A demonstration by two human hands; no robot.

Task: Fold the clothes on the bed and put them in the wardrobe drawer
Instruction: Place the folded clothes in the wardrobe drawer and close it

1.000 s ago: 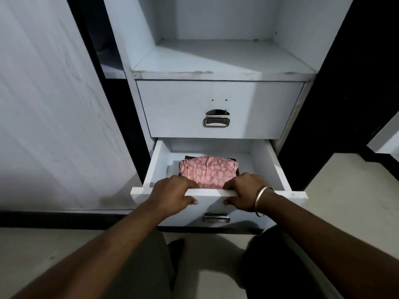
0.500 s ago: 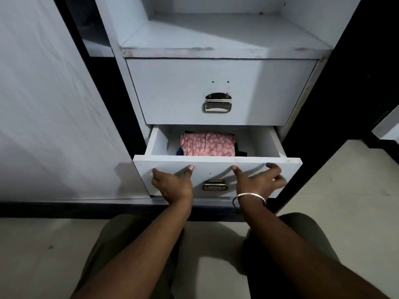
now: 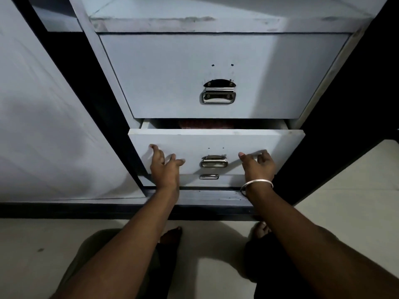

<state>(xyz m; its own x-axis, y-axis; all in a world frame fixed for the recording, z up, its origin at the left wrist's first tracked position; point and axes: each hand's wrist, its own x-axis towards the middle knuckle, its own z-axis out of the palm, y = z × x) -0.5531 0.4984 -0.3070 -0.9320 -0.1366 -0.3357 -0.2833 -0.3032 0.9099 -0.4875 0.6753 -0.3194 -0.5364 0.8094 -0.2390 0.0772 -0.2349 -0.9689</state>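
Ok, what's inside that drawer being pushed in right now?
Inside the lower drawer, only a sliver of pinkish patterned folded cloth shows through the gap at the top. The rest of the inside is hidden behind the drawer front and under the upper drawer.

1. Lower drawer (image 3: pixel 248 140): matt white painted board, smooth.
2. Drawer handle (image 3: pixel 214 161): shiny polished metal.
3. Folded garment (image 3: pixel 205 124): pinkish patterned cloth.
4. Bangle (image 3: pixel 257 182): glossy silver-coloured metal.
5. Shelf edge (image 3: pixel 194 23): scuffed, worn paint.
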